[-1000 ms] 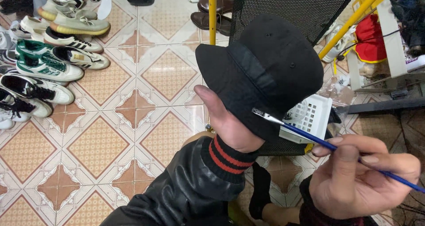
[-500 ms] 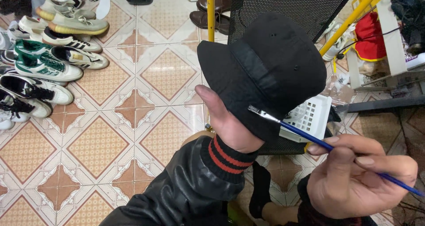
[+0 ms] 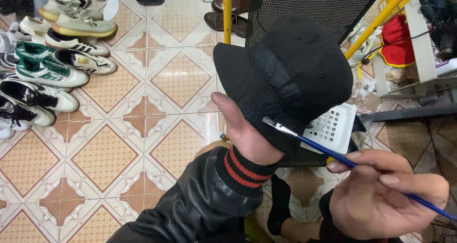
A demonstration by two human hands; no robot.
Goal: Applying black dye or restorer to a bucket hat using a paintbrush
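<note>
The right hand (image 3: 381, 200) is closest to the camera, low and to the right of the black hat (image 3: 285, 76). Its thumb and fingers are pinched around a thin blue paintbrush (image 3: 328, 150). The brush slants up and to the left, and its small flat tip sits right at the lower edge of the hat — touching it or nearly touching, it is hard to tell.

The left hand (image 3: 247, 133) is just below the hat, coming out of a black jacket sleeve (image 3: 190, 209) with a red-striped cuff (image 3: 243, 169). The thumb is pressed against the outside of the brim, and the other fingers are hidden up inside the hat, so the hand is holding the hat up from below. The hat is a soft bucket shape with a dark band around it, and it is held in the air in the middle of the view.

Behind the hat, low and to its right, is a white plastic basket (image 3: 333, 129) with square holes. To the left of the hat, the tiled floor (image 3: 109, 152) has orange diamond shapes. Farther left of the hat, rows of sneakers (image 3: 43, 72) stand on the tiles — some white and green, some black and white. Above the hat are a yellow pole (image 3: 227, 10) and a black mesh panel (image 3: 314, 5).
</note>
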